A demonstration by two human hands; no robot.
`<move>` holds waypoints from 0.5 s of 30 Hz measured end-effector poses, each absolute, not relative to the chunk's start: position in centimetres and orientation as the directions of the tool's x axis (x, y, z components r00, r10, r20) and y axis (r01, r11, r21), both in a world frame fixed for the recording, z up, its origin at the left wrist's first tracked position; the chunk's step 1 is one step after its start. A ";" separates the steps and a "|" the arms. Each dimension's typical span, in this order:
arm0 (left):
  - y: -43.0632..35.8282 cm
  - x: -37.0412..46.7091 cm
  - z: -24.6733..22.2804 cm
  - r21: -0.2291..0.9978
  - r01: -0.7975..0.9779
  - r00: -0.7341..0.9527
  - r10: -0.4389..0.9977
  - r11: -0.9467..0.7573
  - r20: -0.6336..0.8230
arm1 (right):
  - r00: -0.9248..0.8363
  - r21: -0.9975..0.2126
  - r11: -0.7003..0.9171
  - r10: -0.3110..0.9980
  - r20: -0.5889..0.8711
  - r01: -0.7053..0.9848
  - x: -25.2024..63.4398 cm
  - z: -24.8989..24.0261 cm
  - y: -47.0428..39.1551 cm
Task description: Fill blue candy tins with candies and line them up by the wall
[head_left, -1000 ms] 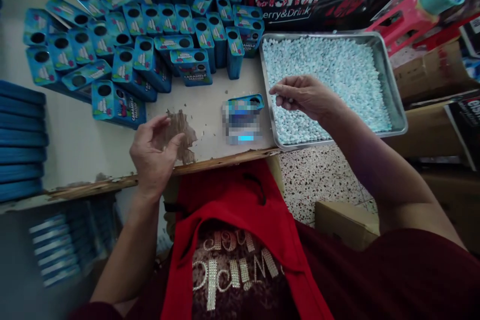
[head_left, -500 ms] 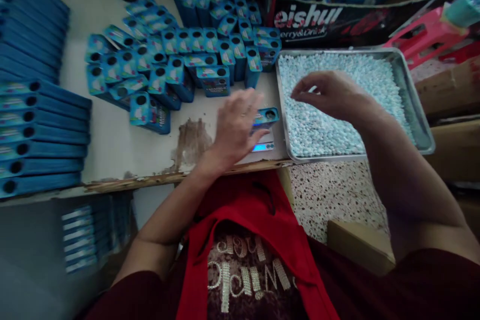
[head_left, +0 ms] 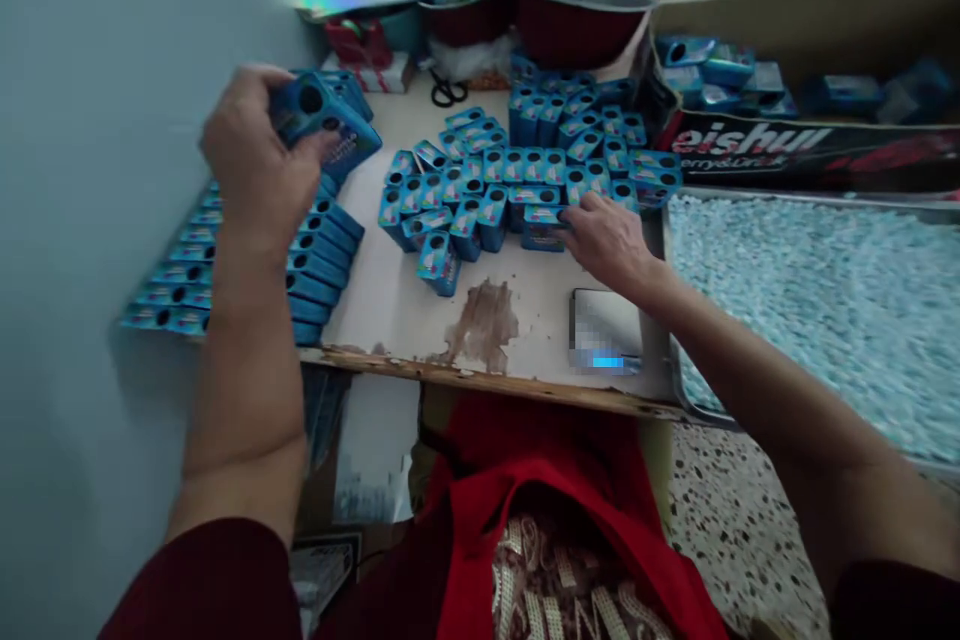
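Note:
Raised above the stacked boxes on the left, my left hand point(head_left: 259, 145) grips a blue box point(head_left: 330, 120) with a dark round hole in its top. My right hand point(head_left: 611, 240) has its fingers closed on the right end of another blue box point(head_left: 543, 228), which stands at the front of the loose group. Nearer the table edge lies a small scale point(head_left: 609, 328) with a lit blue display and nothing on it. Right of it is a metal tray point(head_left: 675, 360) of pale blue pellets point(head_left: 810, 310).
Rows of blue boxes point(head_left: 322, 260) are stacked at the left. Scissors point(head_left: 448, 90) and dark red bowls point(head_left: 574, 25) lie at the back. A printed carton point(head_left: 810, 155) holding more blue boxes stands behind the tray. The table's front edge point(head_left: 480, 375) is worn wood.
My left hand has moved from the scale to the far left, carrying a box. My right hand has left the tray and taken hold of a box in the group. The view has shifted left.

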State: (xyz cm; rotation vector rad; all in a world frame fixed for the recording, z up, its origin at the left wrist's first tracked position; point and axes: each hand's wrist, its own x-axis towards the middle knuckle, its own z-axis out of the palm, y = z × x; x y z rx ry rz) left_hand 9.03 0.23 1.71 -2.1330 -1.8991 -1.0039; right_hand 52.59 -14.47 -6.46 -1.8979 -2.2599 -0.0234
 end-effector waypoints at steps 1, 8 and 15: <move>3.2 8.0 2.3 0.380 0.916 -0.084 0.866 -0.128 0.493 | -0.141 -0.064 0.149 0.983 0.113 0.987 52.0 -6.7 -14.0; 10.9 7.5 -0.2 0.495 0.869 -0.020 1.000 0.007 0.021 | -0.088 -0.195 0.102 0.993 0.078 0.975 54.6 -6.5 -17.3; 8.8 2.8 -4.3 0.412 0.911 0.004 0.996 0.033 -0.088 | -0.064 -0.434 0.105 0.992 0.109 0.895 60.0 -4.4 -27.4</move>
